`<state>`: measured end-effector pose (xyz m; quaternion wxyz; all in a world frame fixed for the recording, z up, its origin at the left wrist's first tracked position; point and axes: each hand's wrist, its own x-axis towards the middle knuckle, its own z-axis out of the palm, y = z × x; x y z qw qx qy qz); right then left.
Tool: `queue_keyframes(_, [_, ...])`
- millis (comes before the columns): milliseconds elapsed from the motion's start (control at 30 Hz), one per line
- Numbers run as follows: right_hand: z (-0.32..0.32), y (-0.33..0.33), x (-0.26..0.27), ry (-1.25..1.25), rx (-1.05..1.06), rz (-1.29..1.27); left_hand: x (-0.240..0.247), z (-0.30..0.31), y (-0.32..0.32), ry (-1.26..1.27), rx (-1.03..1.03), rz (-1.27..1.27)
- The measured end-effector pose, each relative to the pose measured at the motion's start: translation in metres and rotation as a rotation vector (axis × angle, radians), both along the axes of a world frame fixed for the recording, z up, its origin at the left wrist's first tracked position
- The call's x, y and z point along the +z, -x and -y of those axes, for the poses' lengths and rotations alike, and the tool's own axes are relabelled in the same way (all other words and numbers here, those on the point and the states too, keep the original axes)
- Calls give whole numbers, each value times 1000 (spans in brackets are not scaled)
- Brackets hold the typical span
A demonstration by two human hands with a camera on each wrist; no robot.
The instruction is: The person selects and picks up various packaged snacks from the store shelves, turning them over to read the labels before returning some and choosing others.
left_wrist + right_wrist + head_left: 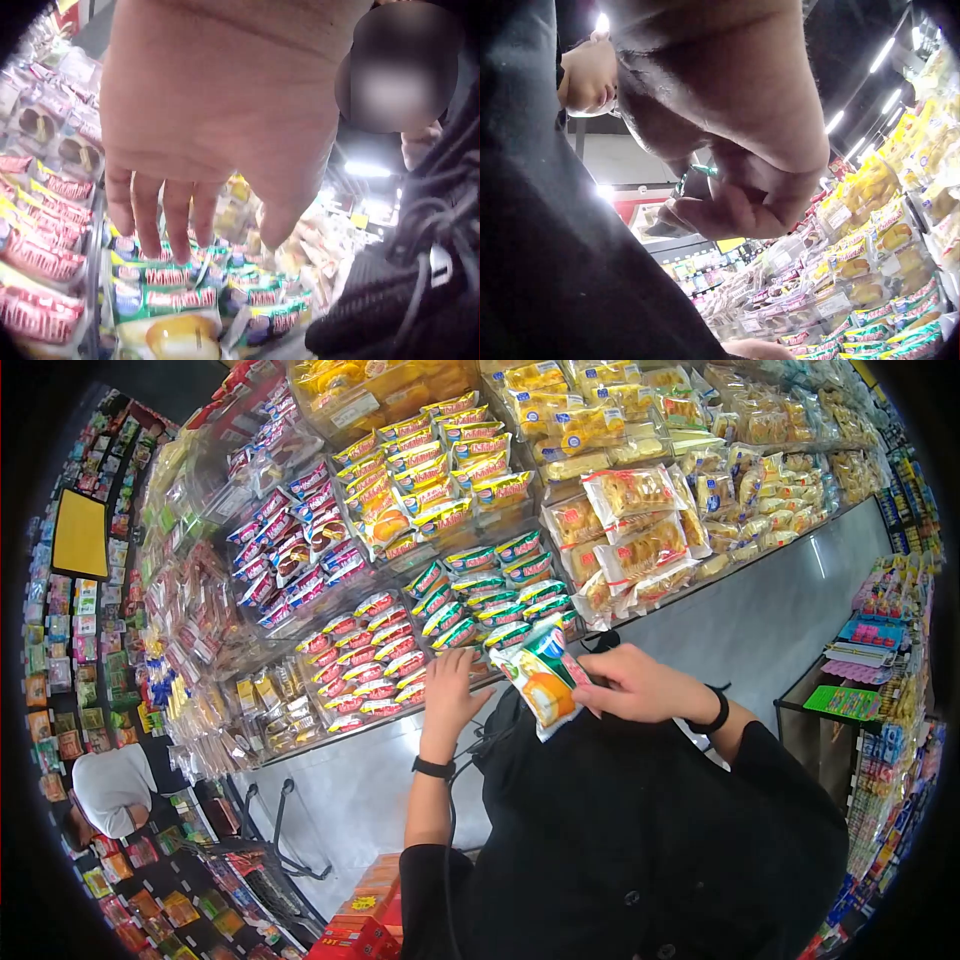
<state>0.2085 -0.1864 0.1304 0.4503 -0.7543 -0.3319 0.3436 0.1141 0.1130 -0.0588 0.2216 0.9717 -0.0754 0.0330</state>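
My right hand [635, 685] pinches a green-and-white cake packet [540, 680] with an orange roll pictured on it, held up in front of my chest. In the right wrist view the right hand [735, 150] has its fingers curled round the packet's edge [694, 184]. My left hand [455, 690] reaches out with straight fingers to the shelf front, just below the rows of green packets [480, 595]. In the left wrist view the left hand [217, 127] is spread above the green packets [180, 296]. I cannot tell whether it touches them.
Sloping store shelves [700, 585] carry red packets [365, 660], yellow packets [430, 470] and clear bags of pastries [640, 530]. A trolley [265, 860] and red boxes [355, 930] stand at the lower left, near a person in white [115, 785]. A goods rack [860, 690] lines the right.
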Motion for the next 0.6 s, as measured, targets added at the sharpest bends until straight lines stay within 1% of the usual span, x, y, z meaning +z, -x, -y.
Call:
queue_keyframes(67, [-16,-12,-20,30,-1,140,-12,3,5,-50,58,-15])
queue_keyframes(100, [-25,-20,-21,103,17,288,-15,3,6,-76,85,-21])
queue_keyframes(133, [-36,-28,-32,103,29,350,-17,2,8,-75,97,-53])
queue_keyframes(200, [-57,-42,-62,159,53,543,-12,4,12,-90,117,-48])
queue_keyframes(300, [-96,-55,-90,162,160,621,-25,5,22,-101,106,31])
queue_keyframes(367, [-125,-55,-109,209,251,688,-27,11,27,-78,133,105])
queue_keyframes(467, [-151,-53,-155,233,383,787,-28,19,36,-98,186,146])
queue_keyframes(500, [-158,-50,-158,232,429,819,-27,22,39,-101,207,158])
queue_keyframes(600, [-173,-42,-157,401,546,764,-17,30,47,-115,260,87])
